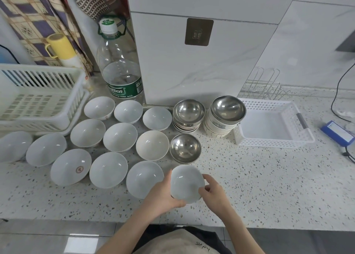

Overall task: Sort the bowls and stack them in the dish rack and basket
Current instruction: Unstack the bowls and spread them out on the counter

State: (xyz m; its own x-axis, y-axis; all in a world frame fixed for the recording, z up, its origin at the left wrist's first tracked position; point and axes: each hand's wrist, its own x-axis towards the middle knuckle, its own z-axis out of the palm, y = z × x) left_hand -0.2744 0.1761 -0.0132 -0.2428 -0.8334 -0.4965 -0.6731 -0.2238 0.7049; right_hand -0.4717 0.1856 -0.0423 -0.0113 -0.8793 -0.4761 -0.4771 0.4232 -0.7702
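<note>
Currently both hands hold one small white bowl [187, 183] just above the counter [269, 186] at the near edge: left hand [163, 195] curled around its left and near rim, right hand [212, 193] pinching its right rim with thumb and fingers. Bowl is upright, mouth up, tipped slightly toward the camera. Likely step: picking it up for sorting.

Key relation: white basket [276, 141] lies far-right of the held bowl, nearer the right hand; dish rack [41, 92] lies far-left, nearer the left hand. Which one this bowl goes to, cannot tell.

Left of the hands, loose white bowls [108, 169] sit in rows, all upright, unstacked. Just beyond the held bowl, a steel bowl [185, 148]. Further back, steel bowl stack [189, 114] and a mixed stack [225, 115] topped by a steel bowl, beside the basket.

Basket looks empty. Dish rack shows nothing inside.
</note>
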